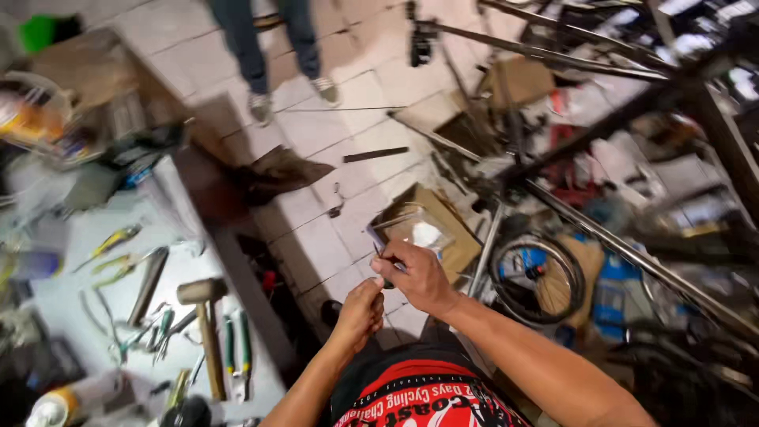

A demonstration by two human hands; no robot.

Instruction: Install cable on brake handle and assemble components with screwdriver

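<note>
Head view, looking steeply down over the workshop floor; the frame was motion-blurred.

My right hand (419, 277) was closed in a pinch on the lower edge of a small clear plastic bag (415, 231), held up in front of my chest above the tiled floor (316, 237). A pale patch showed inside the bag; I could not tell what it was. My left hand (361, 312) sat just below and touching the right, fingers curled shut; whether it gripped anything I could not tell.

Behind the bag, a cardboard box (451, 229) lay on the floor. A bicycle wheel (538, 278) stood just to its right, among metal bars.

To my left, a workbench (79, 292) carried a mallet (207, 320), pliers with green handles (236, 348) and other hand tools. Another person's legs (273, 47) stood on the tiles at the top of the frame, well apart from my hands.
</note>
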